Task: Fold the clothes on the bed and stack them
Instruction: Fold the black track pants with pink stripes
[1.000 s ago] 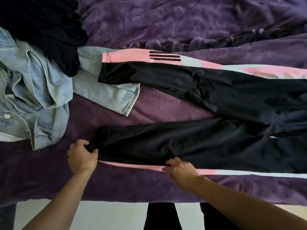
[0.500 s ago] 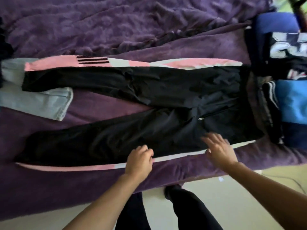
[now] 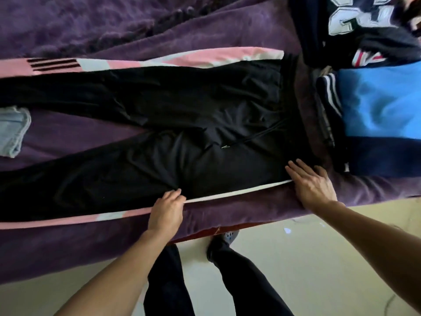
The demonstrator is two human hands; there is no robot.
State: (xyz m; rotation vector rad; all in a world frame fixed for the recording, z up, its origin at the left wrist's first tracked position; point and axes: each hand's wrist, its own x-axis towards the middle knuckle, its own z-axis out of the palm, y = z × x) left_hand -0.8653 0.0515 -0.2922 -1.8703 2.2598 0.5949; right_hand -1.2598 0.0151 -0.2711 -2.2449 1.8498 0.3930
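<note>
The black track pants (image 3: 182,124) lie spread flat across the bed (image 3: 68,247), which is covered in purple plush. The waistband is at the right and both legs run off to the left. A pink and white side stripe runs along each outer seam.

The left hand (image 3: 167,210) is at the near seam around thigh height. Its fingers (image 3: 174,193) are curled and pinch the edge of the pants where the white stripe meets the black cloth, and small wrinkles fan out from the pinch. The right hand (image 3: 312,185) lies flat on the near waistband corner. Its fingers (image 3: 293,169) are straight, spread and pressing down, grasping nothing.

Beyond the right fingers, a thin drawstring (image 3: 257,136) trails from the waistband across the black cloth. Far beyond the left fingers, on the far leg's pink panel, sit three short black bars (image 3: 53,63).

To the right of the right fingers and just past the waistband rests a blue garment (image 3: 382,103). A navy garment with large white numerals (image 3: 364,19) lies farther back. Well to the left of the left fingers, a pale denim piece (image 3: 13,131) pokes out between the two legs of the pants.

On the near side of both hands, the person's dark-trousered legs (image 3: 239,281) stand on a cream floor (image 3: 319,258).
</note>
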